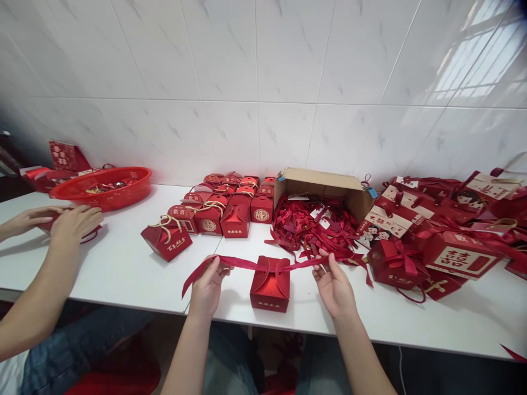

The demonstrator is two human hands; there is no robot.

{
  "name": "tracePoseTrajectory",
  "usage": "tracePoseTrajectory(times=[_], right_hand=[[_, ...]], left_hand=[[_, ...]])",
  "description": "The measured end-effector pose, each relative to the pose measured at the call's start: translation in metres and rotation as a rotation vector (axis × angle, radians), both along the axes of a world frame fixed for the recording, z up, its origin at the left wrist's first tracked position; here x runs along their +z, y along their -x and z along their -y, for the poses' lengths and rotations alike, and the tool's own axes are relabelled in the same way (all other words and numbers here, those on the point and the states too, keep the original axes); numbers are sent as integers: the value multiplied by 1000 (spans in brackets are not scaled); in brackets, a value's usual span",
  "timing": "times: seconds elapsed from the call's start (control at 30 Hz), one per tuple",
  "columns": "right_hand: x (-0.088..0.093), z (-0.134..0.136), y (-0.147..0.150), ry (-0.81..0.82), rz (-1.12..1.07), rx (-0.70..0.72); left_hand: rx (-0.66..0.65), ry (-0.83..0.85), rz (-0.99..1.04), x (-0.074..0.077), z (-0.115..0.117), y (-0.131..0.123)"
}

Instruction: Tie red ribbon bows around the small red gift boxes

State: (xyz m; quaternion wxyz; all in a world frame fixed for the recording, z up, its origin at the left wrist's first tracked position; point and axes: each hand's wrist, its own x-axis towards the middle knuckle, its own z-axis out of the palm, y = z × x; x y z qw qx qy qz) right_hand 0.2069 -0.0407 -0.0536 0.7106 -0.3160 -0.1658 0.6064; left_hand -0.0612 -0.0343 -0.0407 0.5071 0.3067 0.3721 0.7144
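Note:
A small red gift box stands upright near the table's front edge, between my hands. A dark red ribbon passes through the closed flaps at its top and stretches out to both sides. My left hand pinches the ribbon left of the box, its loose tail hanging past my fingers. On the other side, my right hand grips the ribbon's right end between thumb and fingers. Neither hand touches the box itself.
Several finished red boxes stand behind, one tilted box in front. A cardboard carton spills ribbons. Decorated boxes pile up at right. Left, a co-worker's hands handle a box beside a red basket.

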Motion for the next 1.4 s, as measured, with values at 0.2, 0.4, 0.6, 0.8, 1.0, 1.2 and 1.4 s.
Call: tracePoseTrajectory(times=[0.2, 0.4, 0.6, 0.8, 1.0, 1.2, 1.4], right_hand=[[23, -4, -7, -129, 440, -223], [67, -12, -5, -261, 794, -183], [109, -21, 15, -423, 739, 29], [131, -32, 34, -465, 689, 392], [140, -29, 38, -572, 832, 434], [135, -25, 41, -598, 915, 281], [130, -32, 27, -766, 917, 418]], left_hand=[[93, -161, -249, 41, 1, -2], [169, -216, -510, 78, -4, -23], [21, -296, -539, 106, -9, -54], [-198, -370, -662, 118, -7, -73], [-169, -396, -875, 121, -8, -75], [-188, -288, -790, 114, -11, -74], [-574, -173, -734, 104, -21, -60]])
